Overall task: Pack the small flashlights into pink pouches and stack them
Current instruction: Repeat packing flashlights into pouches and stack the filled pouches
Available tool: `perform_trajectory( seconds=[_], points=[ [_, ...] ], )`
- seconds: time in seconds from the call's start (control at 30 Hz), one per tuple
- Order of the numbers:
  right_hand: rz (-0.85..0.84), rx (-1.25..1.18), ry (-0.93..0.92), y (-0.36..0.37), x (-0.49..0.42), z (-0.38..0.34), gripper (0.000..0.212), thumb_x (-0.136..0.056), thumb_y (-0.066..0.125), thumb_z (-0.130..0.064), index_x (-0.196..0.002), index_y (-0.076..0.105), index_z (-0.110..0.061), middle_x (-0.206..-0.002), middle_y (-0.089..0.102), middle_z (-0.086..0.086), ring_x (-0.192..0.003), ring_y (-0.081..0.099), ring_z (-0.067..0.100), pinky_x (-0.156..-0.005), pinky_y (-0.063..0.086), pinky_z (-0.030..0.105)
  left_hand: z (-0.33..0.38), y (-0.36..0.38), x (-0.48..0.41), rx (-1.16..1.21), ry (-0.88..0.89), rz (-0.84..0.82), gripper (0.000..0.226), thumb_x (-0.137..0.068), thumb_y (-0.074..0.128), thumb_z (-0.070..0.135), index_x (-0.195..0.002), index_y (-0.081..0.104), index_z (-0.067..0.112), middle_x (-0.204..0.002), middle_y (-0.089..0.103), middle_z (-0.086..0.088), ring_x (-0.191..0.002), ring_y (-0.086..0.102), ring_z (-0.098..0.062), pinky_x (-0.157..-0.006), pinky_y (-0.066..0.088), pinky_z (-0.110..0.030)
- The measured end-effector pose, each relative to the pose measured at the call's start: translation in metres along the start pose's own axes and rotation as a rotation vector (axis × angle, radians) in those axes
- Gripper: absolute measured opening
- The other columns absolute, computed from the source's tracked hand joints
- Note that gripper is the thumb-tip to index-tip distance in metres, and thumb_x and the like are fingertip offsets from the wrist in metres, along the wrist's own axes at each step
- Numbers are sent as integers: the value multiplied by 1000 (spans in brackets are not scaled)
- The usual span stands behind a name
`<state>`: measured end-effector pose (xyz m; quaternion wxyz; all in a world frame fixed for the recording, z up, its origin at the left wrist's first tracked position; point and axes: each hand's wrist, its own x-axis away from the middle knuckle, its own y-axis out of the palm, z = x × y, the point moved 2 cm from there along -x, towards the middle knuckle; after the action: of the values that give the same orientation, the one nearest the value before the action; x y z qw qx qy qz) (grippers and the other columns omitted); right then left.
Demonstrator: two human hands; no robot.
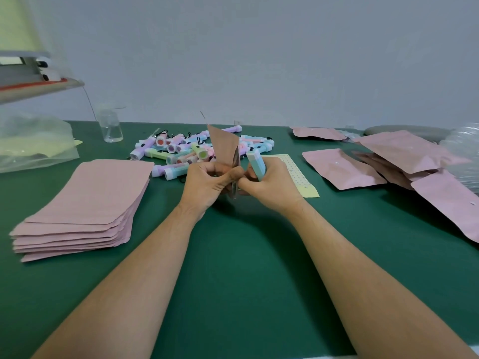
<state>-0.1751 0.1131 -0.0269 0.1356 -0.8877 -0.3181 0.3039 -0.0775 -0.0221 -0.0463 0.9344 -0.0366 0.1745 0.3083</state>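
My left hand [207, 182] pinches the lower edge of a pink pouch [224, 147] that stands upright, edge-on to the camera, over the green table. My right hand [269, 186] touches the same pouch with its fingertips and grips a small pastel blue-and-green flashlight [256, 163], held upright just right of the pouch. Behind the hands lies a heap of several pastel flashlights [191, 149]. A stack of flat empty pink pouches [85, 206] lies at the left. Filled pink pouches [404, 156] lie piled loosely at the right.
A yellow dotted sheet [300, 177] lies beside my right hand. A clear bottle [111, 128] stands at the back left, next to a clear plastic bag [33, 146]. A shelf with items [33, 84] overhangs the far left. Bubble wrap [464, 149] sits at the right edge.
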Motion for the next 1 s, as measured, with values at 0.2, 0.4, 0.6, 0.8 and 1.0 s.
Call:
perform_trajectory(
  seconds=[0.2, 0.4, 0.6, 0.8, 1.0],
  points=[
    [-79, 47, -61, -9, 4, -1, 44, -77, 87, -26, -58, 48, -30, -49, 50, -18, -48, 44, 2, -48, 38, 19, -1, 1, -1, -51, -49, -51, 19, -66, 87, 40, -68, 83, 21, -78, 79, -7, -65, 72, -12, -60, 57, -21],
    [-108, 17, -15, -11, 0, 0, 45, -82, 73, -11, -51, 45, -30, -51, 45, -8, -57, 51, 23, -66, 59, 60, -2, -1, -2, -31, -23, -30, 18, -66, 88, 38, -70, 84, 21, -80, 80, -5, -66, 73, -12, -60, 57, -21],
    [84, 229, -110, -5, 2, -5, 37, -87, 69, -19, -62, 44, -29, -56, 51, -9, -50, 42, 9, -49, 33, 23, -2, 4, -3, -59, 54, -23, 22, -86, 83, 37, -82, 82, 15, -82, 79, -8, -66, 74, -17, -62, 58, -21],
    [301, 242, -118, 7, 0, -19, 18, -86, 65, -13, -71, 54, -14, -61, 59, 0, -54, 52, 23, -50, 43, 35, 3, 15, -2, -510, 230, 127, 23, -108, 53, 41, -105, 66, 22, -97, 73, 8, -93, 69, -17, -82, 59, -45],
    [278, 303, -71, 7, -1, -18, 17, -88, 64, -17, -73, 58, -12, -62, 60, 4, -57, 53, 27, -57, 50, 44, 15, 21, 3, -920, 387, 204, 20, -109, 47, 29, -93, 47, 18, -88, 55, 4, -77, 52, -23, -63, 45, -42]
  ],
)
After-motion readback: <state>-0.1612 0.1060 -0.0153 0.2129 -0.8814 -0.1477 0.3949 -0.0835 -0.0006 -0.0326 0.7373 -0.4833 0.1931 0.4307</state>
